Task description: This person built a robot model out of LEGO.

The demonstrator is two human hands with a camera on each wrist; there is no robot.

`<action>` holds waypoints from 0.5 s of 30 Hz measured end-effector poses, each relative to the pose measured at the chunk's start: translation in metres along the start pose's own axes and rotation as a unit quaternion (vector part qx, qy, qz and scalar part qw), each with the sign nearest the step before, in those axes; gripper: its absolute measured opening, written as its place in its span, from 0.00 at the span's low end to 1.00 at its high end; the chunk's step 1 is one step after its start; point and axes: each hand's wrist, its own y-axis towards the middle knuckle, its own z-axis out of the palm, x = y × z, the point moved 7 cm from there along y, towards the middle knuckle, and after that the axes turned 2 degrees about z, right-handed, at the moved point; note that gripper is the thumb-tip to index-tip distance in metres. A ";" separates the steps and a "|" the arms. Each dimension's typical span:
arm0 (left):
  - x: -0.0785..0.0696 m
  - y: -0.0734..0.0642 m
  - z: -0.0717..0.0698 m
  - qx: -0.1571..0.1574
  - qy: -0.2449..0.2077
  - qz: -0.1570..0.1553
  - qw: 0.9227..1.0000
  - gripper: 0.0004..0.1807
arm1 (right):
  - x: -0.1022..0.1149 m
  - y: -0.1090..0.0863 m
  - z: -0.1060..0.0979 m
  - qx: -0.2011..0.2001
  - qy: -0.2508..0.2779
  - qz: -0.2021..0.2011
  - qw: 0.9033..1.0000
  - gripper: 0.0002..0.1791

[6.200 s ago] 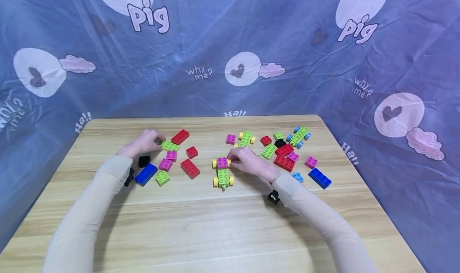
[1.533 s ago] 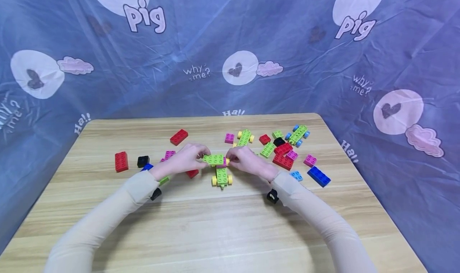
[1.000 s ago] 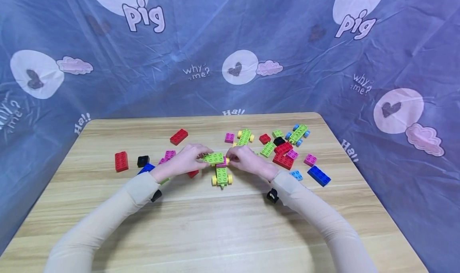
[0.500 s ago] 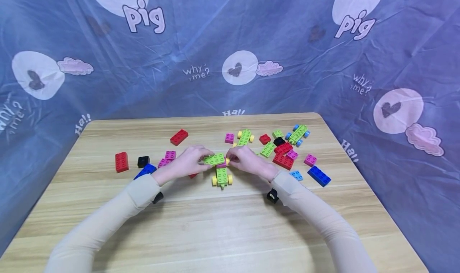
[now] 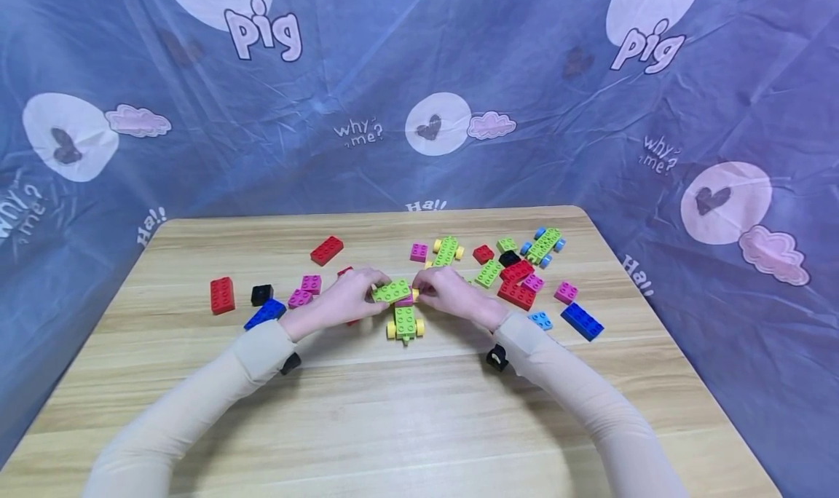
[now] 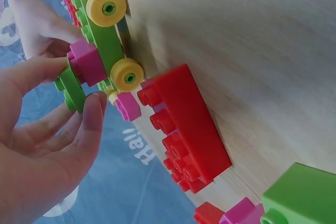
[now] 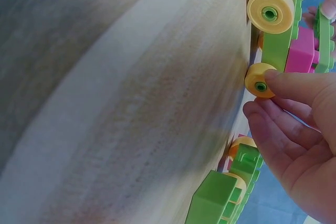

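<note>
At mid-frame, pink brick (image 6: 89, 65) is on the car (image 5: 405, 322), near half bare. Left hand (image 5: 344, 298) pinches green plate (image 5: 391, 291), tilted over the brick; seating looks unfinished, contact hard to tell. Right hand (image 5: 455, 295) pinches yellow wheel (image 7: 254, 80); loose bricks (image 5: 222, 295) at frame left and right, unattached.

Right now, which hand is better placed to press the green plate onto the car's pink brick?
Probably the left hand: it pinches the green plate over the pink brick; the right hand holds a yellow wheel.
</note>
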 end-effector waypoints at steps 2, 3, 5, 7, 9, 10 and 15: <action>0.000 0.000 0.001 0.007 -0.001 -0.004 1.000 0.25 | 0.000 0.000 0.000 0.001 0.000 0.000 1.000 0.11; -0.001 -0.001 0.002 0.010 0.000 -0.004 1.000 0.26 | -0.001 0.000 0.000 0.001 -0.001 0.000 1.000 0.11; -0.002 -0.001 0.002 0.012 0.005 -0.001 1.000 0.29 | -0.001 0.000 0.000 0.000 -0.003 0.000 1.000 0.11; -0.003 -0.001 0.003 0.014 0.011 0.005 1.000 0.31 | -0.001 0.000 0.000 0.000 -0.003 -0.002 1.000 0.11; -0.004 -0.001 0.004 0.016 0.016 0.012 1.000 0.33 | -0.001 0.001 0.000 -0.001 -0.003 -0.003 1.000 0.11; -0.005 -0.001 0.004 0.018 0.019 0.013 1.000 0.34 | -0.001 0.001 0.000 -0.001 -0.002 -0.003 1.000 0.11; -0.006 0.000 0.004 0.029 0.020 0.013 0.999 0.35 | -0.002 0.001 0.001 0.000 -0.004 -0.003 1.000 0.11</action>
